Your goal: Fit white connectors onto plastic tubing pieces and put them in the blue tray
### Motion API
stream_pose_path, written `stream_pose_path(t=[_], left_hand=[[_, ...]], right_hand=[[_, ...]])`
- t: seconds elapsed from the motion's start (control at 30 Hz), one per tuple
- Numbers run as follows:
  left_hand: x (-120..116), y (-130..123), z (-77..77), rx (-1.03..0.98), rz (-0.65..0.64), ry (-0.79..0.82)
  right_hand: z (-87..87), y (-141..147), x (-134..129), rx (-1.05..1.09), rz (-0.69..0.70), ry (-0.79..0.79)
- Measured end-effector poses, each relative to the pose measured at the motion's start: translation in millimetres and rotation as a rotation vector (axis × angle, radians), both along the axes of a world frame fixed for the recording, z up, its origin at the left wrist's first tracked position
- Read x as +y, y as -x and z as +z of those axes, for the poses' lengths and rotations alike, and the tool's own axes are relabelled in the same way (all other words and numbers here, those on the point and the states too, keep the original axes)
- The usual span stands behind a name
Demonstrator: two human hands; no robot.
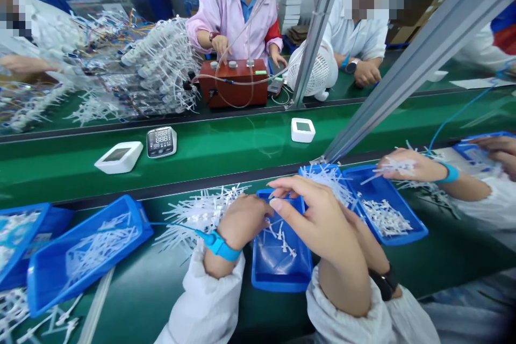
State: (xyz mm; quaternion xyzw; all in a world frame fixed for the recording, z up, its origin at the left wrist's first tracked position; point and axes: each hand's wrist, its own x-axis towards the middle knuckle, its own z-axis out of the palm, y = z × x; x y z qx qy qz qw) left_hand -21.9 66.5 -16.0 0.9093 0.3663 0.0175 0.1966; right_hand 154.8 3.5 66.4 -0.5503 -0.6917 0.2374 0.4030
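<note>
- While working above the blue tray [282,284], steady the right hand [318,220] at its right side; thumb and fingertips close together, but cannot tell of a pinch.
- Mind the forearm with the dark watch [385,282], partly hidden just behind that hand; cannot tell whose.
- Steady the left hand [244,217] at the tray's left side, fingers bent inward; cannot tell of any hold there, fingertips being too hidden.
- Take the loose white pieces [285,245], scattered on the tray floor between both hands, singly, probably best by the stem.
- Leave slack in the blue cord [173,224] beside the heap of white pieces [197,212], to lessen any risk of snagging.
- Avoid mixing with the translucent strips [328,178] or small fittings [385,217] in the trays to the right, near a co-worker's hand [421,165].
</note>
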Motion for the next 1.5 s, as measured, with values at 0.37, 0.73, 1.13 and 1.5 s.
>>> stream_pose_path(t=[0.37,0.73,1.13,1.5], left_hand=[[-11.3,-14.1,-3.1,0.031,0.056,-0.036],[-6.5,16.2,40.1,-0.167,0.035,0.050],[-22.5,28.7,60.6,-0.980,0.157,0.068],[-28.9,26.8,49.7,-1.387,0.069,0.204]], right_hand=[[1.9,1.7,1.7,0.042,0.044,0.003],[0.2,-2.3,5.0,0.106,0.022,0.013],[0.5,-4.5,3.2,0.230,0.082,0.222],[13.2,28.7,-11.8,0.292,0.208,0.058]])
